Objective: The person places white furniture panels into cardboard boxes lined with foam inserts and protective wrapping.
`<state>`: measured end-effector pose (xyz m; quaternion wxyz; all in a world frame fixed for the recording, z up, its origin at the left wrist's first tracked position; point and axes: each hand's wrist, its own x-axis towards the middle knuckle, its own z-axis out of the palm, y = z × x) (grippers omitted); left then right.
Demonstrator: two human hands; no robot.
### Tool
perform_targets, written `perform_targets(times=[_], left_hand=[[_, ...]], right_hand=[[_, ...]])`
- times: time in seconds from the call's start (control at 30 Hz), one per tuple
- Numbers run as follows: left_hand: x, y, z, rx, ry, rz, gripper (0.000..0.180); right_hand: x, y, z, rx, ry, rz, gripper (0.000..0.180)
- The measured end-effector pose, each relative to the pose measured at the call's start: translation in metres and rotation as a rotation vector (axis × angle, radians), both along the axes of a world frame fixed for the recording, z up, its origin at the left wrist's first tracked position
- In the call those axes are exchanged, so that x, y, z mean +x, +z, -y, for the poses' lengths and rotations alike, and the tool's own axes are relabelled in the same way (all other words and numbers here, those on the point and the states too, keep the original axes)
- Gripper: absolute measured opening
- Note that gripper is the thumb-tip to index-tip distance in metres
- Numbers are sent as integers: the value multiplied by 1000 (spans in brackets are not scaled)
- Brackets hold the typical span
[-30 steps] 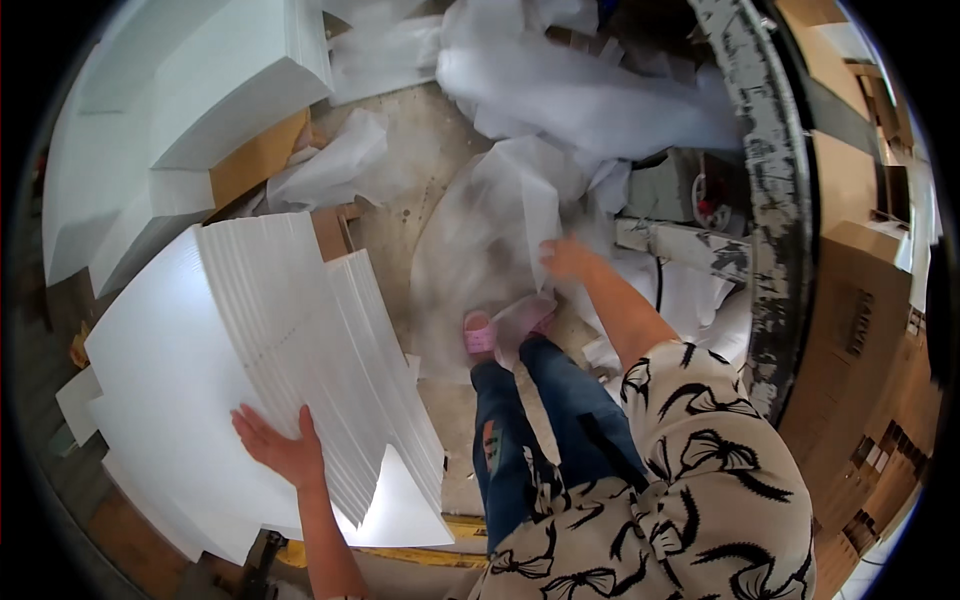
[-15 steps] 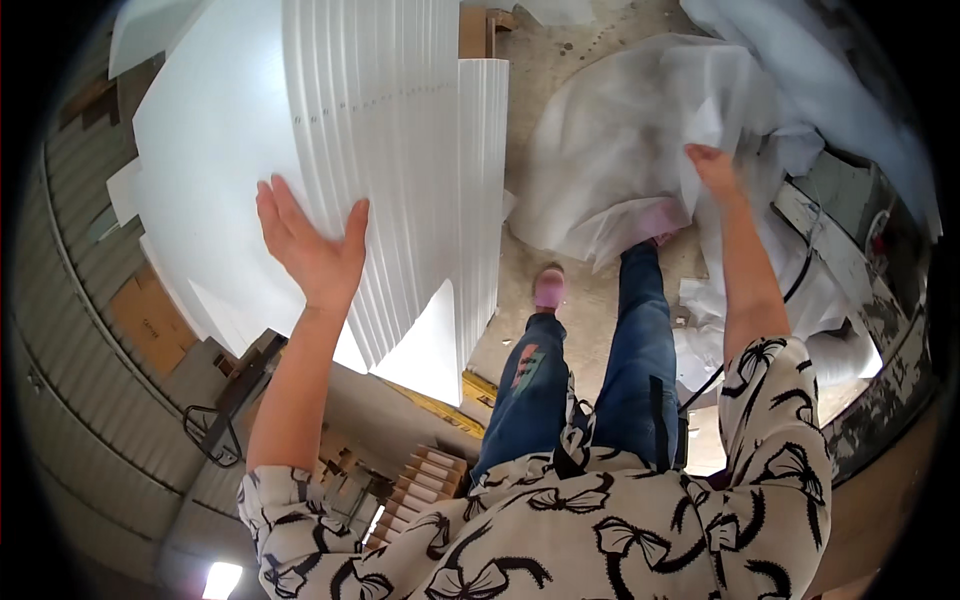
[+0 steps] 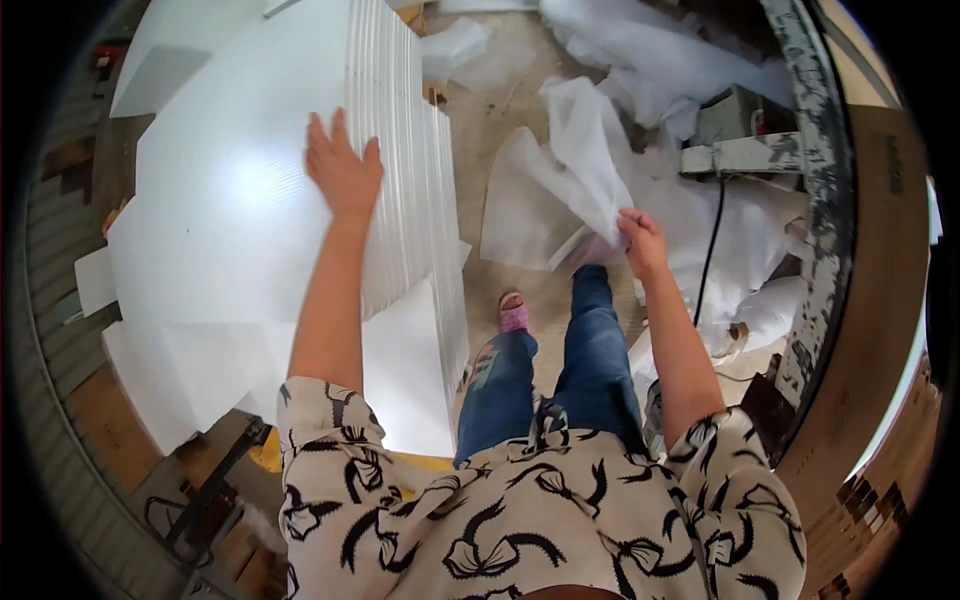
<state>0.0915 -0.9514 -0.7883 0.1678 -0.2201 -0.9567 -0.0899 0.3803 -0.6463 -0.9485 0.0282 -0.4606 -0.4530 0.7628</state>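
My left hand [image 3: 343,172] lies with its fingers spread on top of a tall stack of white sheets [image 3: 230,215], close to the stack's layered side. In my right hand [image 3: 642,240] the edge of a thin, translucent foam sheet [image 3: 590,160] is pinched. That foam sheet hangs in folds above the floor and partly covers one of my feet. My other foot, in a pink shoe [image 3: 513,311], stands on the floor between the stack and the foam.
More crumpled foam wrap [image 3: 650,45] lies at the far right and beside my right arm. A worn metal frame [image 3: 818,200] with a black cable [image 3: 712,250] rises on the right, with a long cardboard box [image 3: 868,260] beyond it. Brown cardboard [image 3: 115,425] stands left of the stack.
My right hand has drawn the foam sheet nearer and to the left, so it bunches up. My left hand has slid farther along the stack, still flat. The view has turned somewhat right.
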Motion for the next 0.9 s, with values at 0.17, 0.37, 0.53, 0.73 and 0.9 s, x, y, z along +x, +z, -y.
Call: perform_targets(times=[0.17,0.37,0.53,0.73,0.9], left_hand=[[192,-30,-39,246,-428,430,42],[344,14,-74,279,-411,1039,95],[367,87,-143,257,-480,912,102],[377,30,-180,304,-636,826,50],[370,62,-218,692,-336,1547,31]], right_hand=[[64,115,7,-316,-297,-196,20],[83,261,-9,-415,-383,-593,24],[116,343,-54,-426,-616,-843,20],[191,356,-133,-290,-866,-1018,18],[240,323,-169,-252,-1051,-1036,15]])
